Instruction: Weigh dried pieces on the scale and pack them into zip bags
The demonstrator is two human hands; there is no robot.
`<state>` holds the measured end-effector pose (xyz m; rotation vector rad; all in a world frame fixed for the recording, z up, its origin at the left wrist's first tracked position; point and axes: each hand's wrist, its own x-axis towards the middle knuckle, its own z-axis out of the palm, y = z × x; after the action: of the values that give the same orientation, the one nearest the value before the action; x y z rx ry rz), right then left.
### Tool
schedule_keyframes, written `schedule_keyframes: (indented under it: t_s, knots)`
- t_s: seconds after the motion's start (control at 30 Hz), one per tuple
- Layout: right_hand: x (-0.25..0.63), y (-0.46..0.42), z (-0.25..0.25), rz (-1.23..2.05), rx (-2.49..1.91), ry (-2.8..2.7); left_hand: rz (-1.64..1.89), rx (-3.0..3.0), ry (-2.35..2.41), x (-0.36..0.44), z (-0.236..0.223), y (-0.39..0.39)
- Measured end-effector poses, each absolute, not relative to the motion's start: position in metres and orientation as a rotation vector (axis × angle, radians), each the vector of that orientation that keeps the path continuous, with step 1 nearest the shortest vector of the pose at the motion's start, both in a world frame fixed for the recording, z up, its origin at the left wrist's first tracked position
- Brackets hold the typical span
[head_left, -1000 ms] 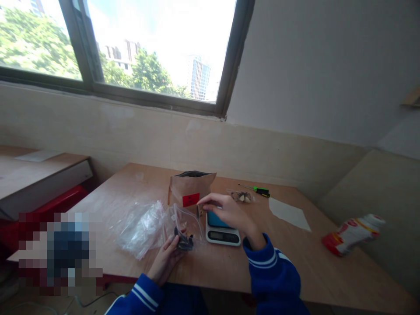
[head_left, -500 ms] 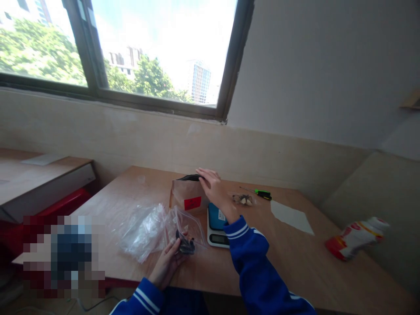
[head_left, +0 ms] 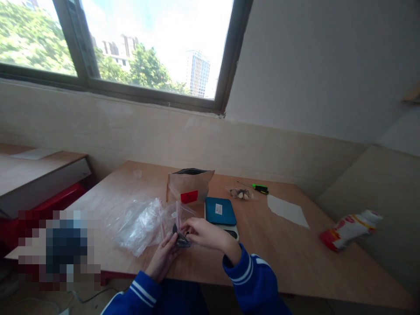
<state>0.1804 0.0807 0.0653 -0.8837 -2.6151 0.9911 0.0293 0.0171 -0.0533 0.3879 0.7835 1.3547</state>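
Center: left hand [head_left: 164,255] clamps clear plastic zip bag [head_left: 177,211] of dark pieces; right hand [head_left: 207,235] meets it, grip hidden.
Bag's ten o'clock: crumpled clear plastic bags [head_left: 136,227].
Two: blue-topped white scale [head_left: 227,212], partly behind right hand.
Twelve: open brown paper pouch [head_left: 175,186].

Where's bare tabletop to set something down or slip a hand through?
Biggest patch on the table: between right sleeve, white sheet and bottle. Smaller: between loose clear bags and the left edge. Crowded centre: pouch, scale, held bag, left hand, right hand.
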Motion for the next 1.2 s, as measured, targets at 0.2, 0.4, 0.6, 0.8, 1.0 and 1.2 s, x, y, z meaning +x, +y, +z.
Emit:
schedule_keyframes:
  t_s: [0.2, 0.4, 0.6, 0.8, 1.0, 1.2]
  knots:
    - [0.175, 0.080, 0.056, 0.882, -0.785, -2.772, 1.374, 0.412, 0.786, 0.031, -0.050, 0.017]
    - [0.175, 0.078, 0.049, 0.914, -0.809, -2.627, 1.381, 0.440, 0.778, 0.030, -0.054, 0.017]
    - [0.184, 0.083, 0.057, 1.001, -0.879, -2.366, 1.358, 0.442, 0.779, 0.029, -0.056, 0.017]
    - [0.202, 0.093, 0.075, 0.963, -0.796, -2.208, 1.333, 0.399, 0.763, 0.030, -0.053, 0.018]
    - [0.210, 0.110, 0.095, 1.167, -0.679, -1.907, 1.344, 0.367, 0.771, 0.028, -0.058, 0.018]
    - [0.196, 0.138, 0.112, 1.094, -0.713, -1.697, 1.338, 0.346, 0.793, 0.026, -0.063, 0.020]
